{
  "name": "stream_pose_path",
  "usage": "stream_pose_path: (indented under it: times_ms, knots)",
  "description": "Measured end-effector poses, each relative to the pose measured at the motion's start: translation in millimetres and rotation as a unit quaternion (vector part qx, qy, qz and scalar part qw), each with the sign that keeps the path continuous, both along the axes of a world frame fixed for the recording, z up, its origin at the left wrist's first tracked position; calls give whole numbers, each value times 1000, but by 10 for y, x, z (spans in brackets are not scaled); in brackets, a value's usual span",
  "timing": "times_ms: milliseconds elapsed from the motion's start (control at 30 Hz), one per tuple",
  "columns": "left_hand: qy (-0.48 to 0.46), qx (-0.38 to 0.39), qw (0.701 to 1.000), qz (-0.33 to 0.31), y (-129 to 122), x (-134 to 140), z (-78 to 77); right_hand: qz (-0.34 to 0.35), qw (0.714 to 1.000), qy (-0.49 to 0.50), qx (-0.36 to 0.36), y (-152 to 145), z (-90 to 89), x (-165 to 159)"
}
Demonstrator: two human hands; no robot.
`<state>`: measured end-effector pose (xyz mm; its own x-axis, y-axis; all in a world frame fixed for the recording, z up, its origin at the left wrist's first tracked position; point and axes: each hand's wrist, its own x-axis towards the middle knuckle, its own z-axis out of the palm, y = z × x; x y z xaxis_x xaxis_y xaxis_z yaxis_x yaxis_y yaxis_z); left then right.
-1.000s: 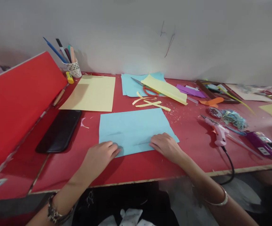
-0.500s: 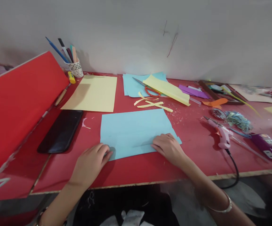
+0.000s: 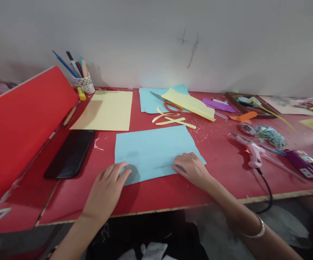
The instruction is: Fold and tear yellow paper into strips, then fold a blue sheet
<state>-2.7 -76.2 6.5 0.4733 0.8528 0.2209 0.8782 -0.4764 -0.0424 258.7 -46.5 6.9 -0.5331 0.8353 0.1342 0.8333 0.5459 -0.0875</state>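
Observation:
A light blue sheet of paper lies in front of me on the red tabletop, with faint crease lines along its near part. My left hand is at the sheet's near left corner, thumb and fingers apart and casting a shadow on it. It looks slightly raised; contact with the paper is hard to make out. On the near right part of the sheet, my right hand has its fingers curled together with the thumb at the near edge, holding the paper. The fingertips are partly hidden.
Left are a black phone, a red board and a pen cup. Behind lie a cream sheet, red-handled scissors and yellow paper strips. A pink glue gun and purple power strip are right.
My left hand has loosened from the paper's corner, its thumb and fingers spreading apart. My right hand stays at the near right edge. The whole view has shifted slightly.

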Motion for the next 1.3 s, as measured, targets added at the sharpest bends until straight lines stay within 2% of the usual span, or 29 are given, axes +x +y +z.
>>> stream_pose_path:
  times_ms: [67, 133, 233, 400, 533, 633, 800, 1033, 1300]
  knots:
    - [-4, 11, 998, -64, -8, 124, -13, 0, 1000, -2, -2, 4, -2, -4]
    - [-14, -14, 991, -130, -16, 269, -32, -2, 1000, -3, 1, 5, -7, -12]
    - [-23, -54, 984, -170, -25, 441, -56, -7, 1000, 1, 3, -1, -11, -24]
    - [-31, -97, 983, -155, -27, 494, -64, -11, 999, 51, -1, -3, 9, 37]
    - [-42, -102, 982, -150, -35, 475, -68, 1, 997, 83, 6, 17, 27, 156]
    - [-49, -94, 983, -152, -39, 476, -82, 9, 997, 71, 12, 28, 20, 206]
    - [-54, -82, 984, -151, -47, 472, -95, -17, 998, 43, 33, 14, -4, 201]
    - [-55, -84, 984, -147, -60, 482, -94, -32, 998, 36, 27, 11, -13, 201]
    - [-23, -38, 996, -81, -231, 379, -128, -45, 999, 19, 22, 22, -14, 242]
